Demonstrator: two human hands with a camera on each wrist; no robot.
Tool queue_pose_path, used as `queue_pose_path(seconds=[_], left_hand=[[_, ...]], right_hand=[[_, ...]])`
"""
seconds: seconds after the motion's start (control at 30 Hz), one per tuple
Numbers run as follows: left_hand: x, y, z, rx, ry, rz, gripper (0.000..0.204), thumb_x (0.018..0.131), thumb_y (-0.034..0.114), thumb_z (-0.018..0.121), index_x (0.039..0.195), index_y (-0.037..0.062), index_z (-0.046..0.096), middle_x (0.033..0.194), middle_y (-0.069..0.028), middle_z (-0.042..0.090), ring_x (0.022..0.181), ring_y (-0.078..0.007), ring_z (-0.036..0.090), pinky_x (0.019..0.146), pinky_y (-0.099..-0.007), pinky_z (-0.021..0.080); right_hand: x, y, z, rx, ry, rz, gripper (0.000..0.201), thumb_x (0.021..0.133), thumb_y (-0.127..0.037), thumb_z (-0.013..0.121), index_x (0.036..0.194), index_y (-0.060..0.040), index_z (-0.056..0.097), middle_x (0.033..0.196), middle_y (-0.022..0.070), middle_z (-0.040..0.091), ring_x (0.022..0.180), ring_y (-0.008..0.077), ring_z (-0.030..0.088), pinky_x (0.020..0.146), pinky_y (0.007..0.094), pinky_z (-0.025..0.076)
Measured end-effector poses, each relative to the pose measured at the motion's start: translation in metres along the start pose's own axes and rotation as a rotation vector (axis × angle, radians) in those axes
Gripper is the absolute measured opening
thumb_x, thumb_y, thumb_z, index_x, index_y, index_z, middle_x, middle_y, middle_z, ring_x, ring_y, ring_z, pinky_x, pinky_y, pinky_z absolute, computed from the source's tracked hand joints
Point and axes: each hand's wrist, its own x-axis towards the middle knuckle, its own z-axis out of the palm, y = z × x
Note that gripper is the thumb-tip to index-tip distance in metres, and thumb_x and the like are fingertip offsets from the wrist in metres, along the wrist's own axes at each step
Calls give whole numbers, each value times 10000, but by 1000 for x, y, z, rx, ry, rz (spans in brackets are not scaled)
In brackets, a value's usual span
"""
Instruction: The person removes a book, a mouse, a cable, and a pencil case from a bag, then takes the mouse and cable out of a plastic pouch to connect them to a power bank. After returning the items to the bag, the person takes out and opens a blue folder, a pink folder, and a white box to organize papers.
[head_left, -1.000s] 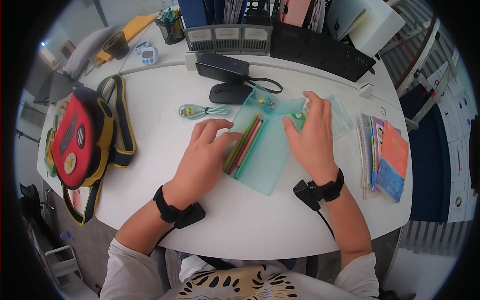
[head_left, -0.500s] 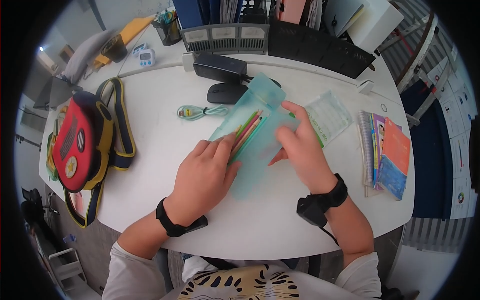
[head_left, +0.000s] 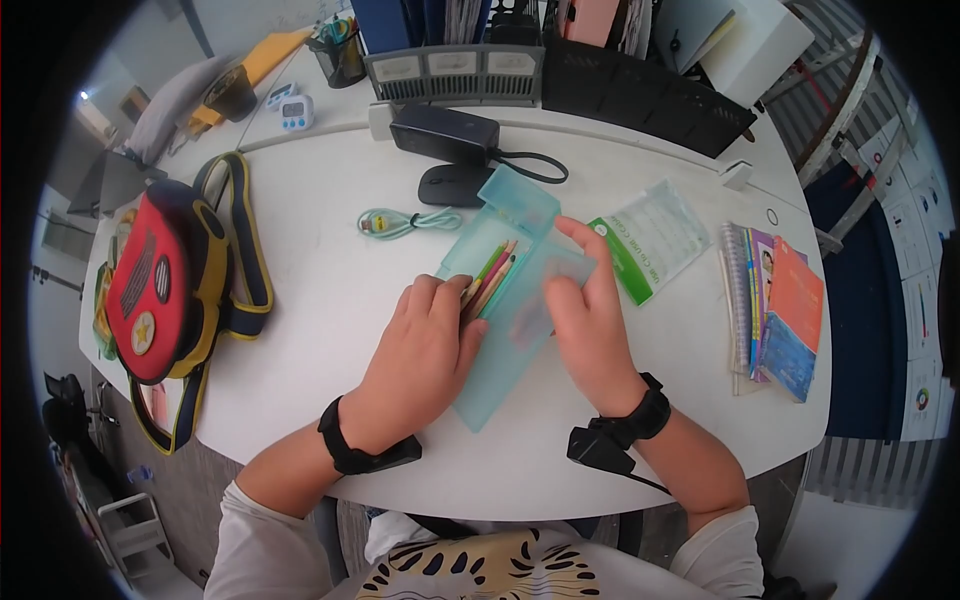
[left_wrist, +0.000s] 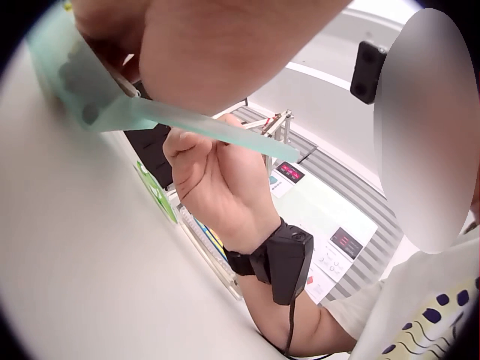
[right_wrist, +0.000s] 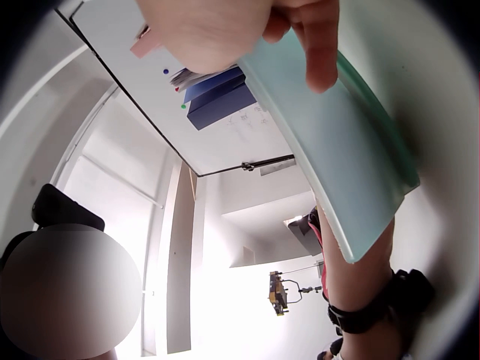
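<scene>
A translucent teal pencil case [head_left: 480, 385] is on the table in front of me, its lid [head_left: 560, 268] raised on the right side. Several coloured pencils [head_left: 493, 268] lie inside, their tips toward the far end. My left hand [head_left: 415, 350] lies over the near part of the case, fingers over the pencils and thumb near the inner edge, gripping it. With my right hand [head_left: 592, 335] I pinch the lid's edge, thumb on top, the other fingers showing through from beneath. In the right wrist view the lid [right_wrist: 330, 142] slants past those fingers.
Beyond the case are a black mouse [head_left: 455, 185], a black power brick [head_left: 445, 133] and a coiled cable [head_left: 408, 222]. A green-and-clear plastic packet [head_left: 655, 240] lies right of it, with notebooks [head_left: 785, 310] farther right. A red backpack [head_left: 155, 280] stands at the left.
The lid, spread flat earlier, has come up with my right hand gripping its edge. My left hand has settled over the pencils. The case has shifted slightly toward me, uncovering the plastic packet.
</scene>
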Motion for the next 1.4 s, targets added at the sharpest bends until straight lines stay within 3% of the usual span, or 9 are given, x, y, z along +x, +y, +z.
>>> queue_pose_path(seconds=[0.47, 0.7, 0.8, 0.9, 0.97, 1.07, 1.2, 1.27, 1.4], left_hand=[[-6, 4, 8, -125, 3, -31, 274, 995, 30, 655, 1177, -30, 460, 1078, -264, 569, 967, -460, 587, 834, -500, 483], [-4, 7, 8, -197, 64, -29, 276, 1035, 53, 625, 1246, -26, 466, 1034, -249, 585, 925, -431, 613, 809, -461, 491], [-3, 9, 5, -350, -61, -171, 254, 1030, 61, 629, 1199, -29, 462, 1050, -269, 575, 924, -442, 595, 825, -474, 485], [-4, 8, 6, -401, -54, -173, 246, 1060, 90, 606, 1212, -36, 457, 1057, -259, 573, 905, -412, 591, 816, -449, 481], [-4, 5, 7, -578, -76, -275, 245, 1113, 143, 548, 1281, -16, 465, 1061, -155, 588, 947, -231, 580, 855, -384, 483], [-5, 8, 8, -384, -54, -193, 235, 1081, 107, 577, 1227, -36, 462, 1079, -226, 589, 929, -365, 595, 846, -435, 483], [-9, 15, 11, -418, 74, -6, 222, 1094, 114, 556, 1238, -31, 470, 1139, -228, 606, 978, -351, 612, 889, -407, 492], [-7, 21, -1, -510, -52, -229, 197, 1114, 131, 528, 1219, -20, 457, 1187, -205, 620, 1003, -289, 611, 918, -376, 489], [-2, 5, 6, -816, 16, -283, 193, 1125, 159, 520, 1197, -1, 437, 1174, -184, 620, 957, -234, 580, 901, -365, 489]], right_hand=[[-2, 12, 1, -80, -3, -28, 575, 988, -33, 486, 1541, -20, 326, 854, 15, 552, 636, 61, 470, 573, 264, 433], [-1, 10, 2, -53, 20, 10, 555, 990, -38, 483, 1525, -14, 341, 856, 24, 558, 633, 66, 467, 577, 268, 438], [0, 13, 2, -66, 16, -3, 544, 991, -40, 484, 1517, -10, 346, 865, 30, 566, 647, 67, 474, 588, 269, 442], [0, 15, 3, -88, 8, -36, 534, 994, -42, 486, 1509, -10, 351, 876, 32, 572, 663, 68, 481, 598, 270, 443], [0, 14, 2, -100, 7, -54, 528, 995, -43, 487, 1505, -10, 354, 881, 32, 574, 670, 68, 483, 602, 270, 443], [-1, 14, 2, -99, 2, -58, 524, 999, -45, 491, 1504, -9, 357, 880, 32, 571, 672, 73, 485, 605, 273, 443], [-1, 16, 2, -110, 2, -63, 519, 1004, -46, 495, 1503, -8, 358, 876, 33, 574, 678, 74, 491, 610, 275, 444], [-1, 17, 3, -105, 10, -58, 518, 1005, -47, 496, 1503, -8, 358, 871, 32, 575, 680, 74, 493, 612, 275, 444], [-1, 19, 3, -81, -13, -55, 515, 1012, -59, 504, 1504, -8, 356, 864, 38, 576, 677, 80, 498, 616, 282, 448]])
